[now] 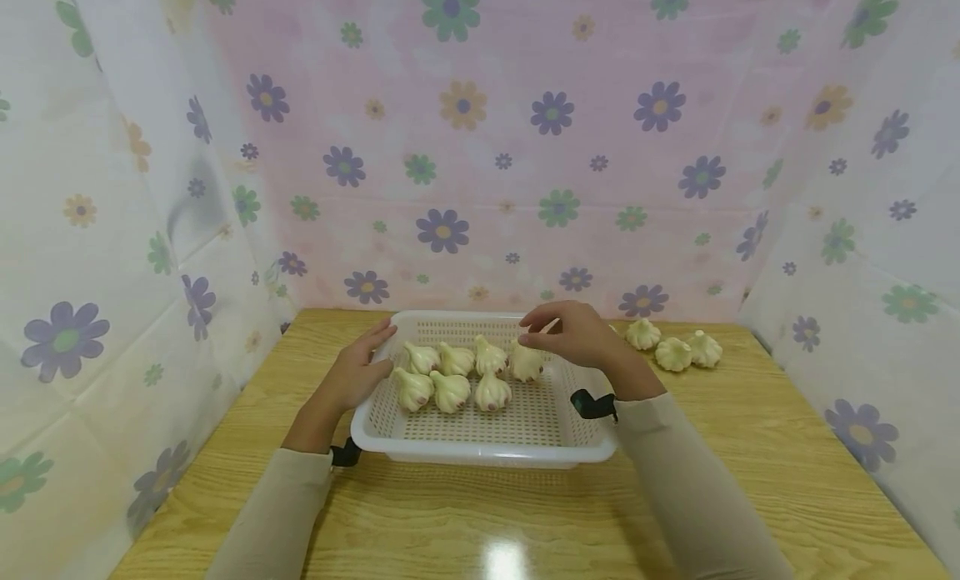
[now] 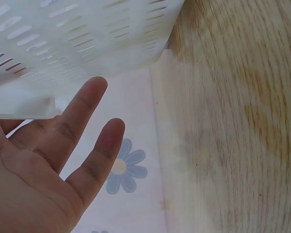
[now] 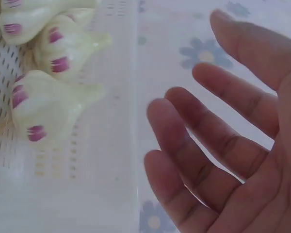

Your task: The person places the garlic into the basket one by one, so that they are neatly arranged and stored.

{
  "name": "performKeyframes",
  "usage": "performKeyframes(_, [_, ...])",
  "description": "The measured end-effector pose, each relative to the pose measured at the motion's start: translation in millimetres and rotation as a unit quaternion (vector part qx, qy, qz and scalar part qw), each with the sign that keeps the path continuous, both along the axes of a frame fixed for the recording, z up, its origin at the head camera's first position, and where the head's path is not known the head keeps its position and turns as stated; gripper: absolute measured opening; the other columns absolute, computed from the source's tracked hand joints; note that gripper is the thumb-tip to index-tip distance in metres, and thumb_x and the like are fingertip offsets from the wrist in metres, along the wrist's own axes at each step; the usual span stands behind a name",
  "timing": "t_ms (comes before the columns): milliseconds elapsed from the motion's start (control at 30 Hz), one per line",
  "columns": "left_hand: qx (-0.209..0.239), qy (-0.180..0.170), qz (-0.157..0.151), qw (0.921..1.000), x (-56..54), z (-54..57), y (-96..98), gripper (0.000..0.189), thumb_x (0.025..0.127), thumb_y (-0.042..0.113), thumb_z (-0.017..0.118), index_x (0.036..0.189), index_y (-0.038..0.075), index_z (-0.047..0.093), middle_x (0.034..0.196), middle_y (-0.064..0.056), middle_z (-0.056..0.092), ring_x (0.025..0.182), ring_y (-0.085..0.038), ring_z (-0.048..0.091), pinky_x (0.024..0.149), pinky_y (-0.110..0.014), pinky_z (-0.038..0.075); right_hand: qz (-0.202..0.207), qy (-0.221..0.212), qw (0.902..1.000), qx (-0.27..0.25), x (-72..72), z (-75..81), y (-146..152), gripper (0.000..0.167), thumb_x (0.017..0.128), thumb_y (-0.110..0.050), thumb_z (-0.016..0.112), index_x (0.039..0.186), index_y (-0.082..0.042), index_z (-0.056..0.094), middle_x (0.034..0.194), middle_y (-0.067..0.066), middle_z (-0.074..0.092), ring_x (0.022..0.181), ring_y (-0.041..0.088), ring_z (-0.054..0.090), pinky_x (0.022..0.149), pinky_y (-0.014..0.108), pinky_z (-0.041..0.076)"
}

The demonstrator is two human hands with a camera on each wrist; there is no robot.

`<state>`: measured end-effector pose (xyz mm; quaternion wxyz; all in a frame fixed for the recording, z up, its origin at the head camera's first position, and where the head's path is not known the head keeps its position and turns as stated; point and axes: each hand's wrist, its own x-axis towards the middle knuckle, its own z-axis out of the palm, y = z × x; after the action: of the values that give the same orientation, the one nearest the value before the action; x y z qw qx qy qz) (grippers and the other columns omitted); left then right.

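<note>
A white slotted plastic basket [image 1: 487, 455] stands on the table with several garlic bulbs [image 1: 452, 392] in two rows inside. My left hand [image 1: 356, 372] rests at the basket's left rim; in the left wrist view its fingers [image 2: 70, 126] extend loosely beside the outer wall. Over the basket's right half is my right hand [image 1: 577, 334], just above the rightmost garlic bulb [image 1: 527, 365] of the back row. The right wrist view shows that hand's fingers [image 3: 169, 131] apart from the purple-marked bulb [image 3: 43, 109], holding nothing.
Several more garlic bulbs [image 1: 673, 355] lie on the wooden table [image 1: 750, 447] to the right of the basket, near the back edge. Flower-patterned cloth [image 1: 450, 172] hangs behind and at both sides.
</note>
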<state>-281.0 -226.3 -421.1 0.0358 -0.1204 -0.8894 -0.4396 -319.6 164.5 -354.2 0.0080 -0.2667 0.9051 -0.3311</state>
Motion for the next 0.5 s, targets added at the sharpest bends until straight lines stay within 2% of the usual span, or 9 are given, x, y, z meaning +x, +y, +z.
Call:
performKeyframes(133, [-0.004, 0.004, -0.003, 1.0, -0.3, 0.8, 0.0, 0.069, 0.095, 0.016, 0.054, 0.162, 0.012, 0.036, 0.173, 0.004, 0.019, 0.15, -0.041, 0.037, 0.106, -0.054, 0.051, -0.025, 0.026, 0.9987, -0.036, 6.9, -1.8, 22, 0.041, 0.095, -0.049, 0.071, 0.126, -0.022, 0.074, 0.119, 0.001, 0.073, 0.1, 0.024, 0.072, 0.082, 0.046, 0.06])
performKeyframes(267, [-0.007, 0.007, -0.001, 0.9999, -1.2, 0.0, -1.3, 0.07, 0.094, 0.016, 0.054, 0.162, 0.012, 0.037, 0.173, 0.004, 0.019, 0.151, -0.041, 0.037, 0.108, -0.054, 0.05, -0.041, 0.031, 0.997, -0.057, 14.7, -0.1, 39, 0.037, 0.096, -0.05, 0.069, 0.124, -0.026, 0.073, 0.125, 0.002, 0.071, 0.102, 0.024, 0.07, 0.087, 0.049, 0.058])
performKeyframes(400, [-0.004, 0.003, 0.0, 1.0, -0.8, -1.0, -1.1, 0.069, 0.095, 0.016, 0.054, 0.162, 0.012, 0.037, 0.173, 0.004, 0.018, 0.152, -0.041, 0.034, 0.111, -0.055, 0.047, -0.065, 0.04, 0.9949, -0.066, 22.3, -0.8, 54, 0.037, 0.096, -0.052, 0.068, 0.124, -0.028, 0.073, 0.128, 0.0, 0.069, 0.102, 0.022, 0.07, 0.083, 0.044, 0.06])
performKeyframes(500, [-0.002, 0.003, -0.002, 1.0, -0.4, -1.1, 0.4, 0.069, 0.095, 0.016, 0.054, 0.162, 0.012, 0.036, 0.173, 0.004, 0.018, 0.154, -0.04, 0.031, 0.113, -0.056, 0.045, -0.081, 0.058, 0.9922, -0.076, 26.4, -4.8, 68, 0.037, 0.097, -0.049, 0.067, 0.125, -0.024, 0.073, 0.126, 0.002, 0.07, 0.1, 0.024, 0.071, 0.079, 0.04, 0.059])
